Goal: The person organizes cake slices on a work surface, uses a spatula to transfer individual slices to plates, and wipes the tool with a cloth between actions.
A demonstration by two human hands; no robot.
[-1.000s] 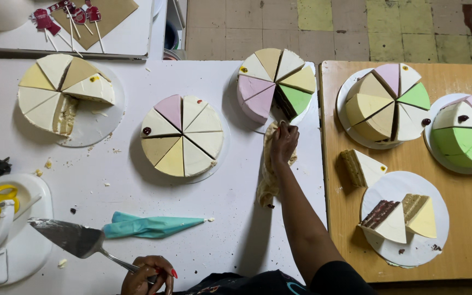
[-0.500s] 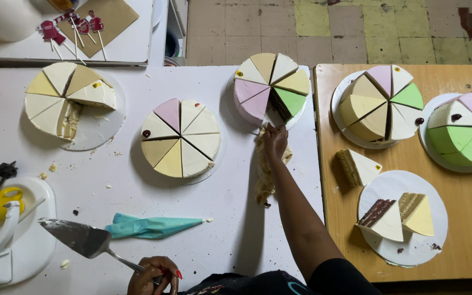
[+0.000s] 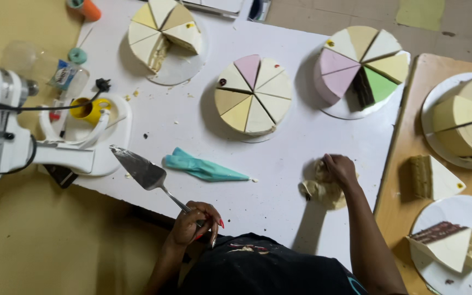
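Pulled back from the cakes, the right hand was pressed on a soft crumpled beige cloth beside the teal piping bag. It was judged light, easily bunched. A silver metal cake server was gripped by the left hand.

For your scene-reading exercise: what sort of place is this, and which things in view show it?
Probably a bakery or cake-decorating workroom. Several sliced round cakes sit on boards, a white stand mixer stands at the table's edge, and the left hand holds a cake server near a teal piping bag.
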